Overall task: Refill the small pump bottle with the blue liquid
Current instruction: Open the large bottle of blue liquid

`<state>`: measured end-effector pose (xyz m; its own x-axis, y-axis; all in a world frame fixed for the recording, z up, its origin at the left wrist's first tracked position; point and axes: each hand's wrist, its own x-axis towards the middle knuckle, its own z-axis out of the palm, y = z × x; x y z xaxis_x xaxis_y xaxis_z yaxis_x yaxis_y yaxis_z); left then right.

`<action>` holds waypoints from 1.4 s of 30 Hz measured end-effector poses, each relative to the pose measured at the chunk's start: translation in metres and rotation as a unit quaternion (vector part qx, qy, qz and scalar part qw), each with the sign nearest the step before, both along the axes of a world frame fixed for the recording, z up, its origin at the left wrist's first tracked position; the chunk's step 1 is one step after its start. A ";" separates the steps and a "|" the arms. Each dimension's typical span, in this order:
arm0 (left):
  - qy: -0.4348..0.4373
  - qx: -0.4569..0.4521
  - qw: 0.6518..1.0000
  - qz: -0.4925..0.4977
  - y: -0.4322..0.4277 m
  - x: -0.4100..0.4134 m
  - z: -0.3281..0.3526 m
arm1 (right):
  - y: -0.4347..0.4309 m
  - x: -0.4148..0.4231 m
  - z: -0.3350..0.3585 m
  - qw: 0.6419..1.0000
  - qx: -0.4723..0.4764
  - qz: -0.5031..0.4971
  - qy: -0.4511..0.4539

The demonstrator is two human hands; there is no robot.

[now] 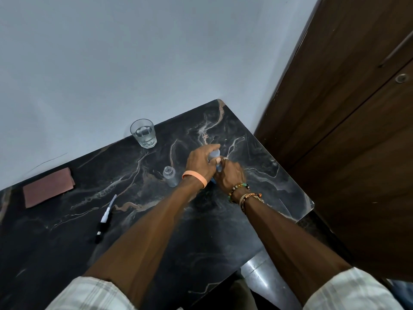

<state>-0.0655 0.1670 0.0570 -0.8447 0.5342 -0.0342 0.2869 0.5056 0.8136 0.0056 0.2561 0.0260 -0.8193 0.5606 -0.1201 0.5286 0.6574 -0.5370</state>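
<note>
Head view: left hand [200,163] and right hand [229,173] both closed on pale-blue translucent refill bottle [215,155]. Uncap upright, beside open small clear pump bottle [170,176].

Both hands crowd the far right of the marble table [67,253], the left hand [199,163] and right hand [229,175] touching around a blue bottle [215,154]. Just left of them the small open bottle [170,176] stands in the way. The water glass [143,133] guards the back edge, the pump head [105,218] and brown cloth [48,186] lie well left. Bare marble between these and across the near side.
</note>
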 end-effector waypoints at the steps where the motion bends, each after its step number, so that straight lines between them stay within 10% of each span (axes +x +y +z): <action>1: 0.010 -0.006 1.000 0.000 0.000 -0.001 0.000 | 0.000 0.000 0.001 1.000 0.001 0.001 0.002; 42: 0.027 0.037 0.999 -0.024 -0.012 -0.009 -0.006 | -0.002 0.000 0.004 1.000 -0.011 0.006 0.004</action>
<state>-0.0746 0.1548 0.0509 -0.8172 0.5740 0.0513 0.3537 0.4294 0.8310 0.0060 0.2545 0.0304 -0.8266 0.5488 -0.1252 0.5166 0.6514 -0.5557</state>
